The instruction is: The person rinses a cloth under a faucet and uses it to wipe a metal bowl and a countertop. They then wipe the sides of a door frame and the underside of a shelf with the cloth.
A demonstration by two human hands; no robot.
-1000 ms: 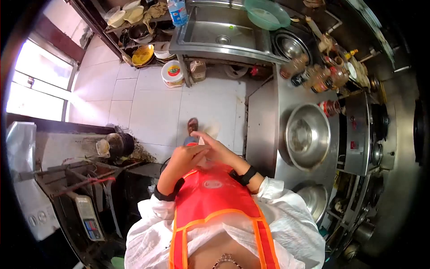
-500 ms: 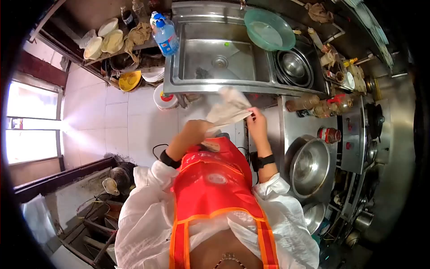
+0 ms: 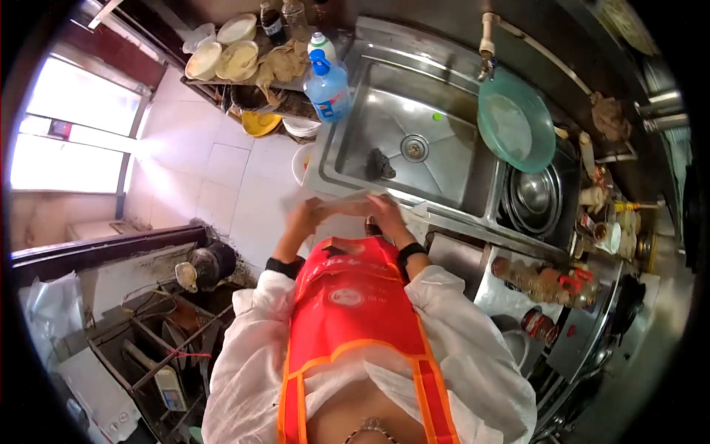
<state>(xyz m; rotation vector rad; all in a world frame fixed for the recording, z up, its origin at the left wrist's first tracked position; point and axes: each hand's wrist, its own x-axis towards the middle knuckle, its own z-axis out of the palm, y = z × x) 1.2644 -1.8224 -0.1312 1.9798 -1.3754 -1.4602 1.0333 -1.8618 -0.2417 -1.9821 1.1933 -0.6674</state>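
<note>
A pale cloth [image 3: 343, 206] is stretched between my two hands, in front of the red apron and just short of the sink's front edge. My left hand [image 3: 304, 219] is closed around one end of it, slightly blurred. The other end is pinched in my right hand [image 3: 385, 212], which is close to the rim of the steel sink [image 3: 451, 194]. Inside the basin, a dark scouring pad [image 3: 382, 163] lies near the drain, and a small green bit [image 3: 437, 117] sits further back.
A blue detergent bottle [image 3: 328, 95] stands at the sink's left corner. A green basin [image 3: 515, 122] sits under the tap [image 3: 487, 55], beside stacked steel bowls [image 3: 534, 194]. Shelves with bowls [image 3: 238, 61] are at left; jars [image 3: 543, 281] stand on the right counter. A metal rack [image 3: 163, 348] is lower left.
My view has turned, so the sink appears nearer and rotated. The cloth, hanging loosely and raised before, is now drawn out lower between both hands.
</note>
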